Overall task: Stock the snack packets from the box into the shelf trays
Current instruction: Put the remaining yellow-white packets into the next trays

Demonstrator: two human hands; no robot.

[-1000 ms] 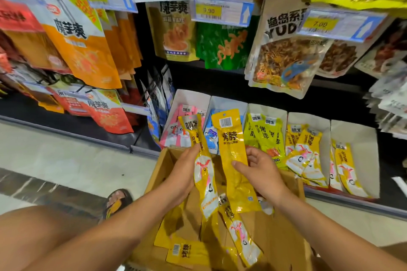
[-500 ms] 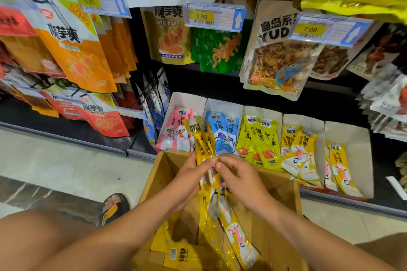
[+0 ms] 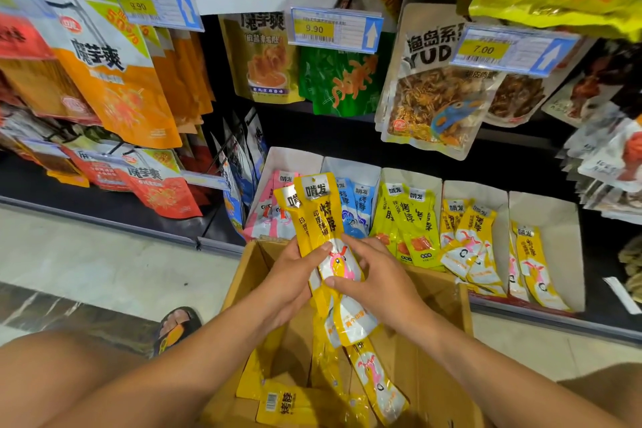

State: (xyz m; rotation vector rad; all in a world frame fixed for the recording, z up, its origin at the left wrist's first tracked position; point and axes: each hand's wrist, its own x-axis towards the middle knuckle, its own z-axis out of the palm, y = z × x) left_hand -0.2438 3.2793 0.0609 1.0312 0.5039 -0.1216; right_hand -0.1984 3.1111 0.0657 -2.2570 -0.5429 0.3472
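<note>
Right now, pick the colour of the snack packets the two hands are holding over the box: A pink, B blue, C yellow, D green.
C: the left hand and the right hand both grip a bunch of yellow packets above the open cardboard box; the pink and blue ones sit in the shelf trays behind.

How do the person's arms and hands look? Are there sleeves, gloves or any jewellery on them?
Both forearms are bare, with no sleeve in view. The left hand and the right hand wear no gloves, and no ring, watch or bracelet shows on them.
</note>
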